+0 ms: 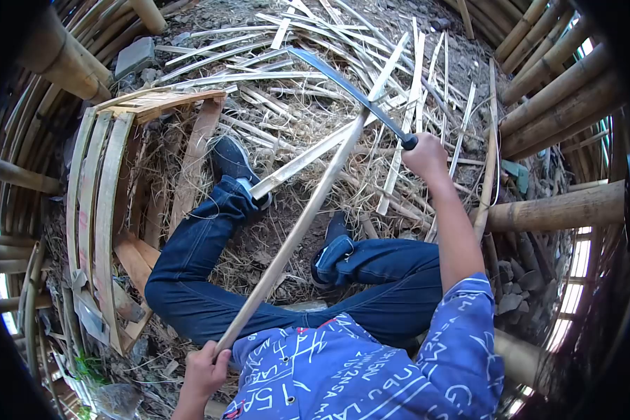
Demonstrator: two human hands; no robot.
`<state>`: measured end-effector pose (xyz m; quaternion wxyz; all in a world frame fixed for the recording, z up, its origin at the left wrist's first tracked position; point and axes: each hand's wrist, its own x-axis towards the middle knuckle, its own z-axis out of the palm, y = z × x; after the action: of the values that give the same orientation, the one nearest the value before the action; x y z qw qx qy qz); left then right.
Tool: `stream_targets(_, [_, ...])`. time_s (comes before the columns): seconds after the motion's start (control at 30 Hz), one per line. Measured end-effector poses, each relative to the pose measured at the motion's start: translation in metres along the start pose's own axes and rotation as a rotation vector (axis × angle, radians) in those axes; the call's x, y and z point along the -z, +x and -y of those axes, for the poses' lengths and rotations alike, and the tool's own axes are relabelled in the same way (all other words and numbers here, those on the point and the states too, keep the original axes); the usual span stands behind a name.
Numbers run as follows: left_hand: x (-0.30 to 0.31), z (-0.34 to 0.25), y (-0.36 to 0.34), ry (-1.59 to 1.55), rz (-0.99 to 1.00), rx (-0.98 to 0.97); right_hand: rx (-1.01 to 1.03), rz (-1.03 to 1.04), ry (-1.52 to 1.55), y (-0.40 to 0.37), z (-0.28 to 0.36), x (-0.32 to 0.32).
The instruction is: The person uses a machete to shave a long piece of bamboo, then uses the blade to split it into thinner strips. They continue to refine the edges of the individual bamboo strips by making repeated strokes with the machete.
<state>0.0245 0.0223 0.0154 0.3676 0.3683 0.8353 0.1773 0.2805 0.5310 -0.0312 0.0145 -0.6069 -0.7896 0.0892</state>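
Note:
My left hand (206, 367) is closed round the lower end of a long bamboo strip (297, 227). The strip slants up and away to the right, over my legs. In my right hand (425, 155) is the black handle of a machete (332, 78), its long, slightly curved blade pointing to the upper left. Near the strip's far part the blade crosses it in this view. A second, flatter strip (301, 162) runs from beside my left shoe (232, 161) up toward that crossing.
Split bamboo strips (259, 75) and curly shavings (280, 133) litter the ground ahead. A slatted wooden crate (105, 203) stands at the left. Thick bamboo poles (553, 208) jut in from the right, and a grey block (134, 57) lies at the upper left.

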Motion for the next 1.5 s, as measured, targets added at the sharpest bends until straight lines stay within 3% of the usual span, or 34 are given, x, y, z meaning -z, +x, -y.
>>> stream_targets(0.1, [-0.011,0.006,0.010,-0.024,0.014,0.001,0.098,-0.144,-0.012,-0.011,0.004,-0.012])
stream_targets(0.17, [-0.016,0.024,0.008,0.010,-0.051,-0.066,0.193,-0.086,0.067,-0.037,0.021,0.012])
stream_targets(0.2, [-0.015,0.027,0.005,0.063,-0.042,-0.118,0.305,-0.220,-0.083,-0.036,0.013,0.009])
stream_targets(0.23, [-0.016,0.031,0.001,0.115,-0.038,-0.166,0.368,-0.163,-0.068,-0.023,-0.002,0.015])
stream_targets(0.3, [-0.011,0.037,-0.007,0.126,-0.027,-0.203,0.050,-0.187,-0.030,-0.002,-0.022,0.033])
stream_targets(0.33, [-0.004,0.017,-0.008,0.065,-0.038,-0.171,0.037,-0.278,-0.150,0.009,-0.033,0.033])
stream_targets(0.43, [-0.001,0.001,-0.002,-0.052,-0.092,-0.123,0.098,-0.294,-0.147,0.001,-0.023,0.022])
stream_targets(0.5, [-0.001,0.012,0.005,-0.065,-0.039,-0.094,0.299,-0.120,-0.045,-0.015,-0.017,0.020])
stream_targets(0.57, [-0.001,0.002,0.006,-0.035,-0.056,-0.093,0.355,-0.195,-0.102,-0.035,0.010,0.034])
stream_targets(0.6, [0.000,0.008,0.004,-0.004,-0.042,-0.093,0.378,-0.245,-0.156,-0.013,-0.019,0.019])
stream_targets(0.7, [0.002,0.013,-0.006,0.110,-0.126,-0.159,-0.081,-0.148,-0.087,0.024,-0.059,0.035])
stream_targets(0.73, [-0.014,0.014,-0.008,0.140,-0.183,-0.148,-0.069,-0.168,-0.136,0.022,-0.059,0.033])
stream_targets(0.8, [0.001,0.013,-0.001,-0.160,0.066,-0.017,0.074,-0.245,-0.227,0.018,-0.052,0.031])
stream_targets(0.83, [0.006,0.016,0.001,-0.158,0.061,-0.034,0.060,-0.237,-0.175,0.009,-0.040,0.031])
stream_targets(0.9, [0.003,0.025,-0.001,0.029,-0.093,-0.156,0.256,-0.304,-0.115,-0.012,-0.030,0.031])
stream_targets(0.97, [-0.001,0.015,-0.003,0.126,-0.225,-0.115,0.451,-0.321,-0.068,-0.024,-0.023,0.031])
stream_targets(1.03, [0.014,0.008,0.004,0.088,-0.136,-0.149,0.585,-0.379,0.013,-0.033,-0.005,0.042])
stream_targets(1.1, [0.018,0.010,-0.004,0.083,-0.092,-0.142,0.393,-0.397,-0.215,-0.006,-0.029,0.044])
stream_targets(1.17, [0.016,0.019,-0.013,0.136,-0.110,-0.257,-0.028,-0.371,-0.140,0.035,-0.066,0.059])
stream_targets(1.2, [0.016,0.020,-0.013,0.130,-0.112,-0.255,-0.023,-0.372,-0.144,0.035,-0.069,0.063])
stream_targets(1.27, [0.013,0.014,-0.009,0.085,-0.134,-0.140,0.031,-0.366,-0.236,0.045,-0.064,0.070])
stream_targets(1.3, [0.014,0.013,-0.003,0.073,-0.146,-0.094,0.085,-0.320,-0.187,0.027,-0.033,0.080])
stream_targets(1.33, [0.016,0.018,-0.001,0.086,-0.150,-0.092,0.121,-0.327,-0.149,0.021,-0.022,0.072])
stream_targets(1.37, [0.020,0.018,0.004,0.090,-0.141,-0.107,0.285,-0.321,-0.171,0.018,-0.027,0.059])
stream_targets(1.5, [0.022,0.015,0.002,0.234,-0.174,-0.194,0.391,-0.279,-0.202,-0.002,-0.004,0.059])
